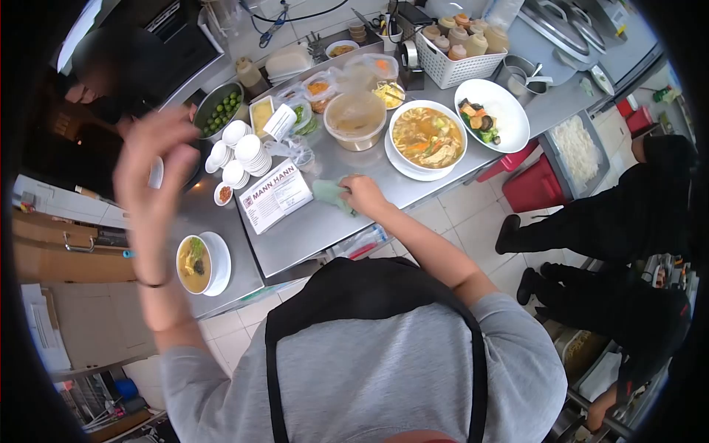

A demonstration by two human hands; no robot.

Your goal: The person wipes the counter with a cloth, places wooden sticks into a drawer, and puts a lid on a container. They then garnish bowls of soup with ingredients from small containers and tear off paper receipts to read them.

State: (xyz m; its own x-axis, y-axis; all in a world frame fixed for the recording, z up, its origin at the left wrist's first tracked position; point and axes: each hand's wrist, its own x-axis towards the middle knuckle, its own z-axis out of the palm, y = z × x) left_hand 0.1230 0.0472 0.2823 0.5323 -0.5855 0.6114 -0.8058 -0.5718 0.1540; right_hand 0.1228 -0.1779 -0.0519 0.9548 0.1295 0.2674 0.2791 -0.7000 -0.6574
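My right hand (362, 195) is closed on a green cloth (334, 195), which lies against the steel counter (295, 240). Left of the cloth is a printed MANN HANN order pad or box (278, 198). My left hand (151, 166) is raised over the left side, blurred by motion; its thumb stands apart from the fingers and nothing shows in it. Below it stands a soup bowl (193, 264) on a white saucer (220, 275). Right of my right hand sits a large bowl of noodle soup (428, 139), beside a plate of rice with vegetables (509, 122).
Stacked white sauce cups (251, 153), a pot of green limes (221, 114) and a plastic tub (355, 122) line the counter's back. A white basket of sauce bottles (458, 63) stands farther right. Two people in black (620, 199) are on the right, another person (100, 92) upper left.
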